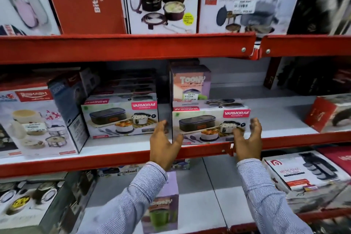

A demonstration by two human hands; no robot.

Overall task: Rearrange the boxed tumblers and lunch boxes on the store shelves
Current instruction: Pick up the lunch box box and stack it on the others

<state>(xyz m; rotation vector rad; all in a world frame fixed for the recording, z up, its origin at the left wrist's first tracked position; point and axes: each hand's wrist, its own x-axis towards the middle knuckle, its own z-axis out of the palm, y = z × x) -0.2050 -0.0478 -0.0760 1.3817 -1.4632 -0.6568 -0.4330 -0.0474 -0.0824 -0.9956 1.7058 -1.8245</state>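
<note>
A white Varmora lunch box carton (207, 119) sits at the front of the middle shelf (114, 159). My left hand (163, 144) is at its left end, fingers in the gap beside it and thumb over its front. At the carton's right end is my right hand (248, 142), fingers spread and curled just off the edge. A second Varmora carton (121, 118) stands to the left, with more stacked behind it. A purple Toony tumbler box (191, 83) stands behind the right carton. Another Toony box (163, 201) stands on the lower shelf between my sleeves.
Cello BiteBuddy lunch box cartons (243, 7) fill the top shelf. A large floral carton (36, 123) is at the middle shelf's left, a red box (328, 114) at its right with bare shelf between. A steel container carton (303, 173) lies lower right.
</note>
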